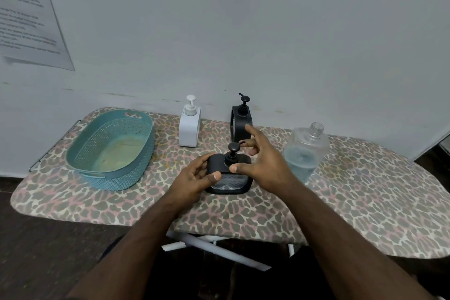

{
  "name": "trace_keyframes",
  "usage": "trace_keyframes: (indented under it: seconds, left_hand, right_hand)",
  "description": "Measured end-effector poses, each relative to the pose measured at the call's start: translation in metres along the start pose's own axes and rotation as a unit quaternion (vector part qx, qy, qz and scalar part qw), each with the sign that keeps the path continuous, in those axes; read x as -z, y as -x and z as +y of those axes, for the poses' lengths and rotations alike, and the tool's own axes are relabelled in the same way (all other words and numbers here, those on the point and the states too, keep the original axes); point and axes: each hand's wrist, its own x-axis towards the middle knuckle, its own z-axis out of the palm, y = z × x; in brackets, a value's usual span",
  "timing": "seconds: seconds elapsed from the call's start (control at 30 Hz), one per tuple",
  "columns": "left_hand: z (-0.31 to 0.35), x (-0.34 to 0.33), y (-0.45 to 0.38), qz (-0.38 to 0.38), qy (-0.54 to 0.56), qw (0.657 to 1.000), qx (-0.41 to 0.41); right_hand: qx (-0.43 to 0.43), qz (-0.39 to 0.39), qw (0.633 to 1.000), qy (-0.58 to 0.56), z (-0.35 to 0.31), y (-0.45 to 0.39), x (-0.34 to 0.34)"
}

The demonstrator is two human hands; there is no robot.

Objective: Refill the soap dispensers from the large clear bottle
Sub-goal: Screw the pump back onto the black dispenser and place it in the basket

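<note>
A squat black soap dispenser (pixel 229 184) with a clear lower window stands on the leopard-print board (pixel 365 190) in front of me. My left hand (pixel 194 178) grips its left side, thumb on the front. My right hand (pixel 263 161) is at its pump (pixel 233 151): the thumb presses the collar and curled fingers touch the spout behind, while the index finger points up. The large clear bottle (pixel 305 151) stands uncapped just right of my right hand, with pale blue liquid in its lower half. At the wall stand a white dispenser (pixel 190 126) and a second black dispenser (pixel 239 119).
A teal perforated basket (pixel 112 148) sits on the left end of the board. The wall runs right behind the board, with a printed sheet (pixel 29 19) taped at upper left. White folding legs (pixel 214 248) show below the board's front edge.
</note>
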Motion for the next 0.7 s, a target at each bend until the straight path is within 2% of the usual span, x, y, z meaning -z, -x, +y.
trace_keyframes:
  seconds: [0.17,0.47,0.53,0.6,0.7]
  left_hand:
    - [0.005,0.000,0.003,0.000,0.000,1.000,-0.001]
    - [0.054,0.015,0.014,0.053,-0.009,0.998,-0.024]
    - [0.068,0.026,0.014,0.096,-0.056,0.993,-0.030]
    - [0.081,0.040,0.015,0.176,-0.086,0.980,-0.043]
    - [0.096,0.068,0.015,0.281,-0.024,0.957,-0.065]
  right_hand:
    - [-0.033,-0.088,0.994,0.061,0.009,-0.002,0.010]
    - [0.015,-0.095,0.992,0.078,-0.036,-0.011,0.017]
    - [0.024,-0.074,0.994,0.079,-0.049,-0.017,0.013]
    - [0.028,-0.049,0.997,0.057,-0.061,-0.026,0.010]
    - [0.046,-0.023,0.998,0.028,-0.085,-0.047,0.002]
